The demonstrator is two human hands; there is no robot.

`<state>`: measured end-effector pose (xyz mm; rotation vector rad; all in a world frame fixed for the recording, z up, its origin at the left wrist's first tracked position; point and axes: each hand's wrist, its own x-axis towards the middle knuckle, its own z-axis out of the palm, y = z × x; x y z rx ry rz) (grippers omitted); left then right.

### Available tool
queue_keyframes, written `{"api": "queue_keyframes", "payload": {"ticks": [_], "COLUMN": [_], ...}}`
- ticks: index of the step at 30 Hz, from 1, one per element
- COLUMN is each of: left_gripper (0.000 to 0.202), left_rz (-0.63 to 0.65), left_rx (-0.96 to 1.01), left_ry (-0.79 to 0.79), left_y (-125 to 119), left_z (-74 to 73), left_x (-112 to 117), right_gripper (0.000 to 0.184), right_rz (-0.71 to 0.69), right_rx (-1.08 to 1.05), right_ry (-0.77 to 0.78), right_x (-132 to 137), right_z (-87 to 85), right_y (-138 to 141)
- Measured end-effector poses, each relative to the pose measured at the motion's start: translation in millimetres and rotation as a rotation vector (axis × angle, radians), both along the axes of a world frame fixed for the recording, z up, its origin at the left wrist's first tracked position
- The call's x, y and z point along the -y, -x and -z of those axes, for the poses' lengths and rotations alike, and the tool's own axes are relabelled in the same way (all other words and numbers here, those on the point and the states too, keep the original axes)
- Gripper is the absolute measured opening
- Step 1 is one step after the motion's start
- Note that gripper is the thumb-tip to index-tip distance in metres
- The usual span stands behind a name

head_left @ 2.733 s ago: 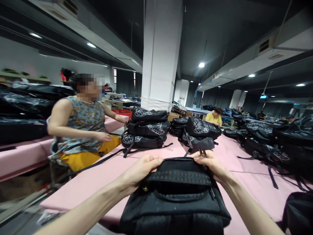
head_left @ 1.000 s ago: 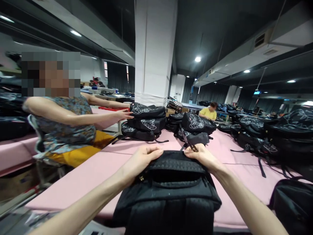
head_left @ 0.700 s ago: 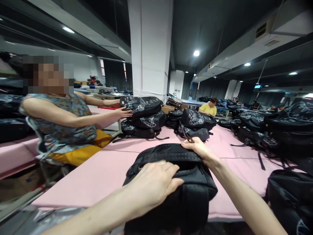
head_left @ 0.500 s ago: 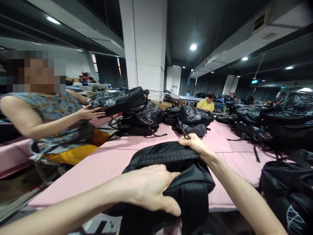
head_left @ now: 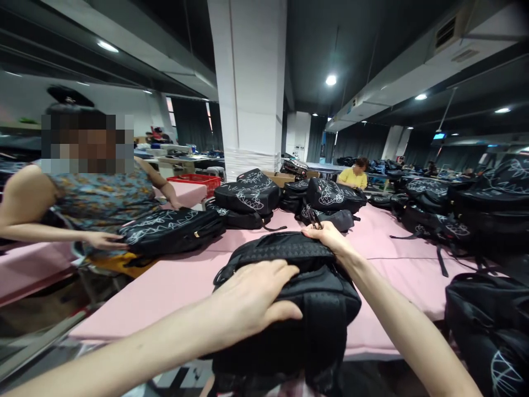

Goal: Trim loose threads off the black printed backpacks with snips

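Note:
A black backpack [head_left: 285, 342] stands in front of me at the near edge of the pink-covered table [head_left: 136, 298], its padded strap side toward me and a textured band across its top. On its upper part lies my left hand [head_left: 258, 292], thumb apart from the fingers, palm down on the fabric. My right hand [head_left: 328, 234] is closed at the far right of the bag's top edge. Between its fingers stick up two dark prongs of what look like small thread snips [head_left: 314, 218]; the rest is hidden by the fingers.
Across the table to the left, a co-worker [head_left: 99, 198] has both hands at another backpack [head_left: 173, 229]. Stacked black backpacks with white line drawings [head_left: 252, 193] stand behind mine. More bags [head_left: 487, 325] crowd the right side. A red crate [head_left: 198, 180] is beyond.
The co-worker has lowered the raised backpack onto the table edge. My left hand has shifted slightly up on my backpack, its thumb higher. My right hand stays at the top edge.

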<state>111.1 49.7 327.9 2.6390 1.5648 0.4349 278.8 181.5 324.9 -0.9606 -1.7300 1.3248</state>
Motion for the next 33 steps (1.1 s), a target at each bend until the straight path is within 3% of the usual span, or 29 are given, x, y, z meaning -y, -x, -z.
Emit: {"api": "queue_keyframes", "payload": {"ticks": [3,6,10,12,14,17,23,31,33], "left_gripper": [0.041,0.031,0.028,0.028,0.027,0.018,0.01,0.014,0.028], "left_rz": [-0.006,-0.037,-0.094,-0.107,-0.066,0.073,0.184,0.187,0.185], "left_rx": [0.021,-0.045,-0.108,-0.114,-0.111,-0.115,-0.116,-0.152,-0.219], "left_ry": [-0.133,-0.02,0.041,0.021,0.003,-0.04,-0.035,0.288,0.354], "left_y": [12,16,10,9,8,10,16,14,9], "left_z": [7.4,7.9,4.7,5.9,9.7,17.1,18.4,-7.8,-17.4], "left_x": [4,10,5,1,3,15,28,18,11], "right_gripper": [0.04,0.041,0.042,0.045,0.034,0.021,0.024,0.024,0.022], "right_rz": [-0.004,-0.144,-0.312,-0.304,-0.222,-0.17,-0.383,-0.398,-0.392], "right_rx": [0.02,0.211,0.428,0.543,0.662,0.686,0.555,0.542,0.545], "right_ry": [-0.021,-0.138,-0.553,-0.759,-0.857,-0.748,-0.385,-0.371,-0.393], "right_x": [-4,-2,20,31,33,15,-23,-18,-15], "right_z": [-2.1,-17.4,-46.0,-51.2,-47.1,-30.7,-8.9,-6.7,-6.1], "right_y": [-1,-1,3,6,11,24,46,43,42]}}
